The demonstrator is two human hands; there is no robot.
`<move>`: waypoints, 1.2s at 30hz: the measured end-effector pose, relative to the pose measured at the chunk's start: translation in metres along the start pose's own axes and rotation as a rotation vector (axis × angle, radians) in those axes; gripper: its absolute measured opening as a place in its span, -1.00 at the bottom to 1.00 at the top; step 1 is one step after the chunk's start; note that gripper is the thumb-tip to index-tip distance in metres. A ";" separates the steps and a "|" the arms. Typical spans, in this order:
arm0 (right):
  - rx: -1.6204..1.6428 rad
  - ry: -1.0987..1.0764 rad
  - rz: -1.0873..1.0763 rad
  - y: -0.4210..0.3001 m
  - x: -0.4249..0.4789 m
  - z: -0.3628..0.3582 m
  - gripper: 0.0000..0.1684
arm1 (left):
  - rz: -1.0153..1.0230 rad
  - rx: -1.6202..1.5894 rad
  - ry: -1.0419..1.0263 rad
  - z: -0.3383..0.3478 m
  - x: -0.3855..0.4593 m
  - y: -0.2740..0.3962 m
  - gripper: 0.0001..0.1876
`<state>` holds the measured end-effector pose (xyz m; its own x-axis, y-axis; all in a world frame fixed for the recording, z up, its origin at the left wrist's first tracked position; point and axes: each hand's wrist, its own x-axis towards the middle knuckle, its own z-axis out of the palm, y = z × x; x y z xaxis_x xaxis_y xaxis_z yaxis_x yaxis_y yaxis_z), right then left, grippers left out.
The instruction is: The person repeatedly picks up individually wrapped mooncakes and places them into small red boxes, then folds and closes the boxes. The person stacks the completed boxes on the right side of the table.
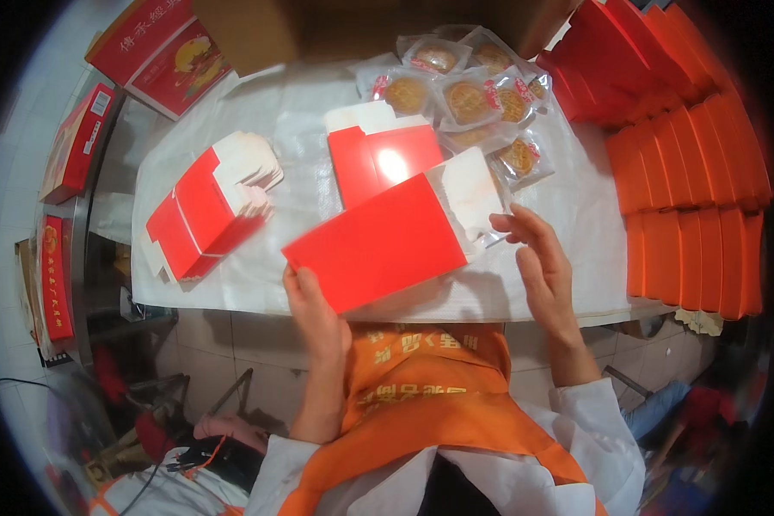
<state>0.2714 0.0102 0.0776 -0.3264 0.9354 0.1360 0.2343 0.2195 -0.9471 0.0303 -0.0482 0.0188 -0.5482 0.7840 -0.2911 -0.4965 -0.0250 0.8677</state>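
Observation:
In my left hand (317, 313) I grip the lower left corner of a red paperboard box (380, 242), held at a slant above the table. Its white end flaps (467, 190) stick out at the right, and some clear wrapping shows beside them. My right hand (542, 264) is raised just right of those flaps, fingers apart and holding nothing. Behind the held box lies another red carton piece (384, 158) with white flaps. Several round pastries in clear packets (467, 103), which look like mooncakes, are heaped beyond it.
A strapped stack of flat red cartons (200, 209) lies at the left of the white-covered table (309, 84). Rows of orange-red boxes (690, 161) line the right side. An open cardboard box (374, 29) stands at the back. Printed red boxes (161, 55) stand at the far left.

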 end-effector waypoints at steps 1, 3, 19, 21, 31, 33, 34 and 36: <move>0.005 0.014 -0.012 -0.001 -0.005 0.002 -0.45 | 0.017 -0.005 0.004 0.001 -0.001 -0.002 -0.60; -0.024 -0.055 -0.073 -0.002 -0.010 0.016 -0.43 | 0.049 -0.013 0.008 0.007 -0.004 -0.009 -0.60; 0.117 -0.564 -0.008 0.012 -0.017 -0.004 -0.52 | 0.135 0.592 -0.697 -0.022 -0.066 -0.009 -0.31; 0.180 -0.634 -0.029 0.019 -0.028 0.017 -0.50 | 0.317 0.647 -0.802 -0.011 -0.062 -0.005 -0.42; 0.136 -0.018 -0.146 0.040 -0.078 0.062 -0.86 | 0.245 0.447 -0.719 -0.020 -0.057 -0.011 -0.81; 0.227 0.113 -0.085 0.037 -0.080 0.075 -0.89 | 0.073 0.244 -0.409 -0.018 -0.078 -0.022 -0.76; 0.302 0.167 -0.012 0.032 -0.080 0.080 -0.87 | 0.122 0.227 -0.446 -0.018 -0.077 -0.024 -0.75; 0.679 0.245 0.165 0.031 -0.084 0.089 -0.68 | 0.238 0.213 -0.539 -0.017 -0.070 -0.027 -0.73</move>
<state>0.2243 -0.0867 0.0106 -0.1036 0.9939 -0.0381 -0.3812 -0.0751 -0.9214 0.0709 -0.1125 0.0089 -0.1832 0.9762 0.1163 -0.2268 -0.1570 0.9612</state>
